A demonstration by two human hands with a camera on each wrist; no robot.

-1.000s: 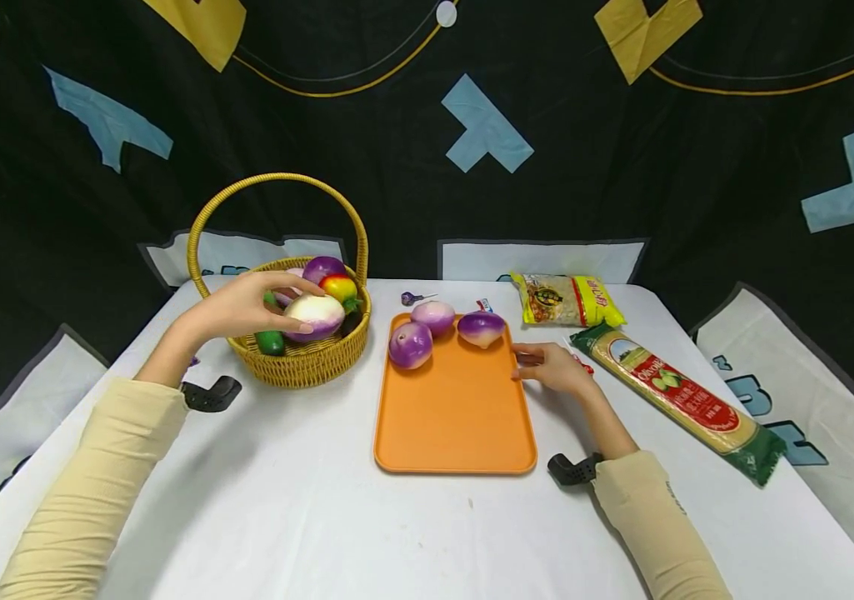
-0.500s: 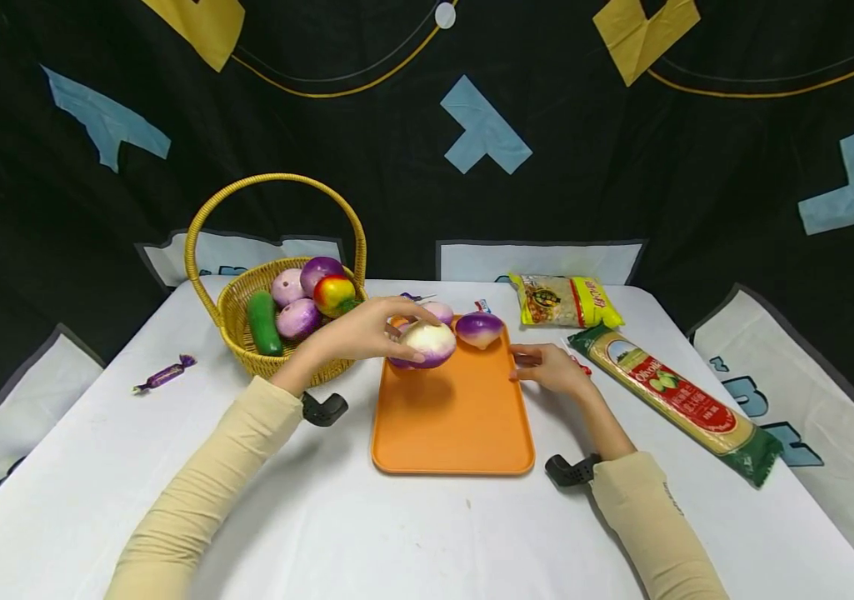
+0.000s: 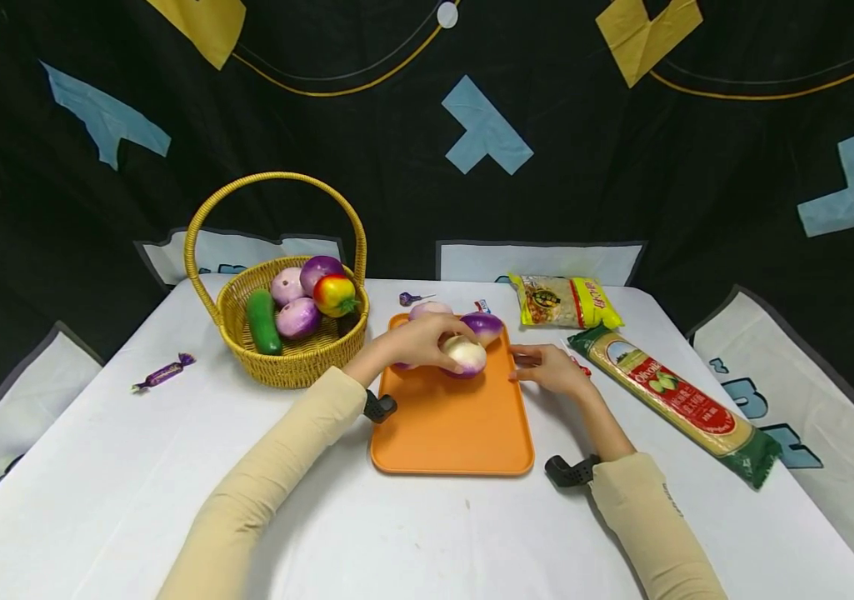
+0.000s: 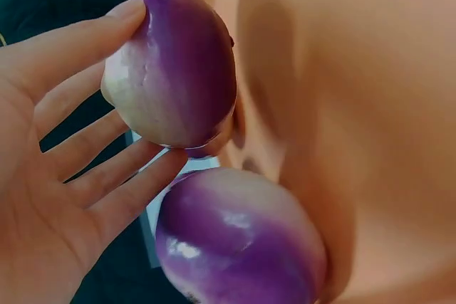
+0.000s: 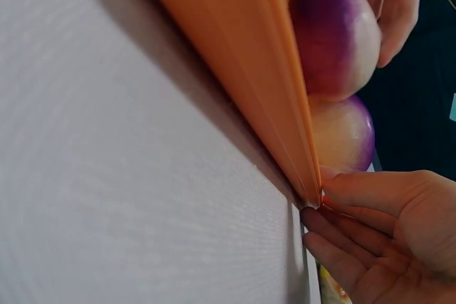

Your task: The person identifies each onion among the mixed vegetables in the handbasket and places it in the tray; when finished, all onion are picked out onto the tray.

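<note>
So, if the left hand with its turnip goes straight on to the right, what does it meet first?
Probably the purple turnip at the tray's far right corner; the held turnip in the left hand is already next to it. Depth is unclear, so it may pass just in front.

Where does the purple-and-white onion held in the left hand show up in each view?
Head: onion centre, over the far half of the orange tray, under the left hand.
Left wrist: upper left, between the fingertips.
Right wrist: top right, behind the tray's edge.
Shared landmark: the orange tray.
</note>
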